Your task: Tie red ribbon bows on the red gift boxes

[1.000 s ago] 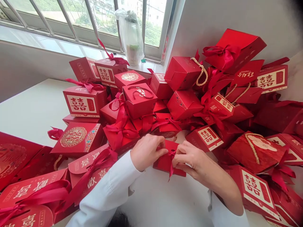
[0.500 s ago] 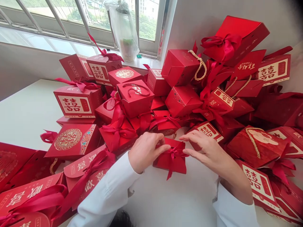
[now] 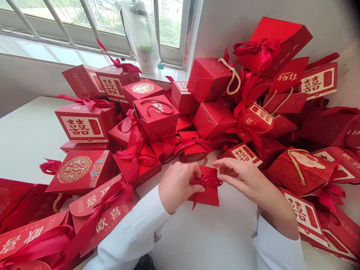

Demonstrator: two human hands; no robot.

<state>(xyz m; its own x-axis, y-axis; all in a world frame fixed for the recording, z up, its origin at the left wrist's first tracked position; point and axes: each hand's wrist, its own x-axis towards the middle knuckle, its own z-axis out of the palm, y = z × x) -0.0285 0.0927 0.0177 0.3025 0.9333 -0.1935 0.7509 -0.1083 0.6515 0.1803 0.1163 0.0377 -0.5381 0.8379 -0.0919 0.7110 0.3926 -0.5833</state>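
A small red box (image 3: 209, 197) with a red ribbon bow (image 3: 206, 181) on top sits on the white table in front of me. My left hand (image 3: 180, 185) pinches the bow's left loop between thumb and fingers at the box's left side. At the right, my right hand (image 3: 242, 176) has thumb and fingers curled near the bow's right loop. Its fingertips come close together there, and whether they grip the ribbon is too small to tell.
Red gift boxes are piled behind and on both sides, among them a box with a rope handle (image 3: 157, 116) and a patterned box (image 3: 80, 168). A bagged cup (image 3: 144, 45) stands on the windowsill (image 3: 25, 47). The white table (image 3: 28, 131) shows at the left.
My left hand has closed in on the bow's left loop. The thumb and fingers of my right hand have drawn closer together. The view has shifted slightly.
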